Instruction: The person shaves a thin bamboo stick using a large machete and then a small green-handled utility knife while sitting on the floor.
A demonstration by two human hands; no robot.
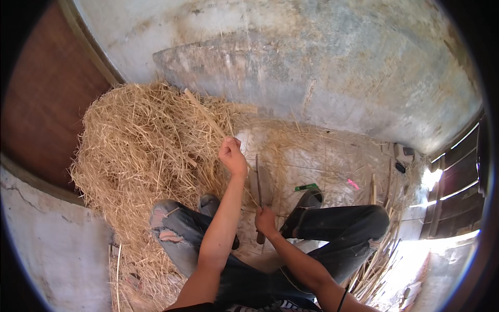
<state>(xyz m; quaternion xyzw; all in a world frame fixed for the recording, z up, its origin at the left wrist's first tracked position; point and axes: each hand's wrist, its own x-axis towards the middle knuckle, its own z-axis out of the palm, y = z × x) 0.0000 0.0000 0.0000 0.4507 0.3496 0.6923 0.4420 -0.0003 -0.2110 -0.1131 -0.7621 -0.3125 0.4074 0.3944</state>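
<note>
Head view: left hand (232, 155), fingers closed around one pale strip (205, 114) that slants up before one straw heap (135, 140); right hand (266, 221), fingers wrapped around one knife (264, 184), whether also around the strip cannot be told. Nearby lie one green object (306, 187) and one pink scrap (353, 183). Surface: pale, straw-littered floor (332, 169). Room: stained wall (338, 67) ahead, brown panel (47, 88) at left, dark slats (457, 179) at right.

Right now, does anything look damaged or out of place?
Yes: the dark denim trousers are ripped open at the left knee, and a bright pink scrap lies on the pale straw-littered floor, its colour clashing.
</note>
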